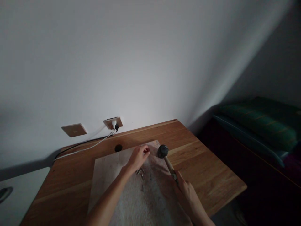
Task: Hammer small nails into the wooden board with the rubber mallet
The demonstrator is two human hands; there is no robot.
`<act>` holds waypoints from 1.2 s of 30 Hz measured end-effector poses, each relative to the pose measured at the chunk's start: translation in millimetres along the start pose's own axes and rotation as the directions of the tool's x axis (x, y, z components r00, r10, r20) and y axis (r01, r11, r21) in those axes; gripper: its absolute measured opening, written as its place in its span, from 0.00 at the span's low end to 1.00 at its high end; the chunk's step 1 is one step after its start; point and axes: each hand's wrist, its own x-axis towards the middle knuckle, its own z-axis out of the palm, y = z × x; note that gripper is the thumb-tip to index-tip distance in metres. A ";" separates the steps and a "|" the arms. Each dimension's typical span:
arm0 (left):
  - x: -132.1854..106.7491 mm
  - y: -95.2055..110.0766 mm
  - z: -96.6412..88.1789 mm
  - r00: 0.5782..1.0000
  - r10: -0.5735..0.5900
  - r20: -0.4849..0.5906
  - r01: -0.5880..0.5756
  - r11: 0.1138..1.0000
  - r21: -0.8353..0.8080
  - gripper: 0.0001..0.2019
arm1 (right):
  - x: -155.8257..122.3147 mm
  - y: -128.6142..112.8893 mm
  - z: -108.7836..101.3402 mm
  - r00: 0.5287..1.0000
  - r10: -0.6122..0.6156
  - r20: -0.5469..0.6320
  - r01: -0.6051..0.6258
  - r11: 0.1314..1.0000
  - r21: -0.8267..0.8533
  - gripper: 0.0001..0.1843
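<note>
Clasped in the right hand, the mallet slants by the board's right edge. Past some metal bits, the left hand curls; whether it pinches anything, I cannot tell. Any tap should land squarely, clear of that hand. Beyond sits a socket.

Right fingers gripping mallet; left fingers curled over pale board on wooden table.

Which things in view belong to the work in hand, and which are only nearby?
Likely in use: mallet, held in the right hand; pale board; small metal pieces lying on it.

Apparently just nearby: white cable; wall socket; green striped fabric.
</note>
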 end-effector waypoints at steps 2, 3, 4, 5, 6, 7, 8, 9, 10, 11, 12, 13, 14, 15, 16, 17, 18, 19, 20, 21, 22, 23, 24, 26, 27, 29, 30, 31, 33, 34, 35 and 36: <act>11.1 -8.1 7.1 1.000 0.021 -0.024 -0.019 0.998 0.059 0.06 | -0.8 -3.1 -1.5 1.000 0.010 -0.022 -0.010 1.000 0.001 0.25; 14.4 -11.8 9.5 0.999 0.040 -0.027 -0.038 0.996 0.077 0.07 | -1.3 -5.1 -2.2 0.999 0.015 -0.028 -0.015 1.000 0.004 0.26; 16.1 -15.1 11.1 0.997 0.066 -0.025 -0.064 0.994 0.086 0.08 | -1.8 -7.2 -2.8 0.999 0.016 -0.029 -0.016 1.000 0.009 0.26; 16.5 -17.9 12.0 0.995 0.094 -0.022 -0.092 0.992 0.091 0.08 | -2.3 -9.0 -3.3 1.000 0.015 -0.025 -0.014 1.000 0.014 0.26; 16.0 -20.1 12.5 0.992 0.124 -0.016 -0.121 0.988 0.095 0.08 | -2.6 -10.4 -3.6 1.000 0.012 -0.016 -0.012 1.000 0.019 0.26; 14.9 -21.8 12.7 0.988 0.153 -0.009 -0.151 0.983 0.106 0.08 | -2.8 -11.1 -3.8 1.000 0.014 -0.006 -0.014 1.000 0.021 0.26; 13.5 -23.1 12.9 0.984 0.181 0.000 -0.179 0.976 0.125 0.07 | -2.8 -11.1 -3.7 1.000 0.017 0.001 -0.017 1.000 0.020 0.26; 12.1 -24.1 13.2 0.978 0.206 0.010 -0.205 0.967 0.150 0.07 | -2.7 -10.6 -3.4 1.000 0.020 0.002 -0.020 1.000 0.016 0.26; 10.9 -24.7 13.7 0.973 0.230 0.020 -0.229 0.957 0.180 0.07 | -2.5 -9.6 -3.0 1.000 0.023 -0.004 -0.023 1.000 0.010 0.26; 10.0 -25.0 14.4 0.968 0.250 0.028 -0.251 0.945 0.209 0.07 | -2.1 -8.5 -2.4 1.000 0.027 -0.010 -0.027 1.000 0.006 0.26; 9.3 -25.1 15.1 0.963 0.267 0.032 -0.267 0.935 0.234 0.07 | -1.8 -7.6 -1.9 1.000 0.026 -0.013 -0.026 1.000 0.003 0.26; 9.0 -24.9 15.7 0.960 0.277 0.032 -0.276 0.928 0.250 0.07 | -1.6 -7.0 -1.4 1.000 0.024 -0.014 -0.024 1.000 0.003 0.27; 8.9 -24.6 16.1 0.960 0.279 0.027 -0.276 0.926 0.259 0.07 | -1.5 -6.8 -1.0 1.000 0.020 -0.012 -0.020 1.000 0.005 0.28; 9.0 -24.2 16.3 0.961 0.274 0.020 -0.270 0.927 0.260 0.06 | -1.5 -7.0 -0.7 1.000 0.017 -0.008 -0.017 1.000 0.008 0.28; 9.2 -23.6 16.2 0.965 0.264 0.011 -0.258 0.932 0.256 0.06 | -1.8 -7.4 -0.6 1.000 0.014 -0.006 -0.014 1.000 0.007 0.29; 9.5 -23.1 15.8 0.968 0.250 0.005 -0.244 0.938 0.247 0.06 | -2.2 -8.0 -0.5 1.000 0.014 -0.011 -0.014 1.000 0.001 0.28; 9.9 -22.8 15.4 0.971 0.237 0.000 -0.231 0.944 0.237 0.06 | -2.6 -8.6 -0.4 1.000 0.015 -0.019 -0.015 1.000 -0.009 0.28; 10.3 -22.6 15.0 0.974 0.228 -0.001 -0.222 0.949 0.224 0.07 | -3.1 -8.9 -0.4 1.000 0.014 -0.027 -0.015 1.000 -0.022 0.27; 10.6 -22.6 14.6 0.975 0.222 0.000 -0.217 0.953 0.213 0.07 | -3.6 -8.9 -0.3 1.000 0.010 -0.029 -0.011 0.999 -0.034 0.27; 10.8 -22.9 14.4 0.975 0.220 0.004 -0.217 0.955 0.201 0.07 | -4.1 -8.6 -0.1 1.000 0.003 -0.028 -0.004 0.999 -0.043 0.28; 10.9 -23.4 14.4 0.975 0.221 0.009 -0.218 0.957 0.192 0.07 | -4.4 -8.1 0.2 1.000 -0.005 -0.027 0.003 0.999 -0.051 0.28; 10.9 -23.9 14.6 0.975 0.222 0.016 -0.221 0.958 0.185 0.08 | -4.7 -7.5 0.8 1.000 -0.013 -0.028 0.012 0.998 -0.056 0.29; 10.7 -24.5 14.8 0.975 0.222 0.023 -0.223 0.958 0.179 0.08 | -4.9 -6.8 1.5 0.999 -0.018 -0.035 0.016 0.998 -0.063 0.29; 9.9 -25.0 15.4 0.974 0.223 0.039 -0.227 0.958 0.177 0.08 | -5.2 -5.9 3.3 0.998 -0.014 -0.068 0.008 0.997 -0.076 0.27; 9.3 -24.8 15.6 0.973 0.225 0.049 -0.230 0.956 0.181 0.08 | -5.4 -5.8 4.2 0.996 -0.009 -0.084 0.003 0.997 -0.075 0.26; 7.9 -23.6 15.6 0.969 0.239 0.069 -0.248 0.946 0.209 0.09 | -5.8 -6.2 5.3 0.995 0.001 -0.100 -0.007 0.998 -0.062 0.24; 7.2 -22.7 15.5 0.965 0.251 0.082 -0.263 0.937 0.230 0.10 | -6.0 -6.6 5.4 0.995 0.003 -0.098 -0.008 0.999 -0.053 0.24; 6.6 -21.8 15.4 0.961 0.263 0.092 -0.278 0.928 0.249 0.11 | -6.3 -6.9 5.1 0.996 0.002 -0.095 -0.007 0.999 -0.046 0.23; 5.7 -20.7 15.5 0.955 0.278 0.105 -0.296 0.917 0.267 0.12 | -6.8 -7.1 3.6 0.996 -0.003 -0.091 -0.002 0.999 -0.050 0.23; 5.4 -20.7 15.9 0.954 0.280 0.109 -0.300 0.917 0.262 0.13 | -7.0 -7.0 2.7 0.996 -0.010 -0.089 0.004 0.998 -0.060 0.23; 5.4 -21.2 16.5 0.954 0.280 0.109 -0.299 0.922 0.248 0.14 | -7.2 -6.6 1.9 0.996 -0.020 -0.087 0.014 0.997 -0.071 0.23; 5.6 -22.0 17.2 0.955 0.276 0.106 -0.294 0.928 0.228 0.14 | -7.2 -6.0 1.3 0.996 -0.032 -0.085 0.025 0.996 -0.083 0.23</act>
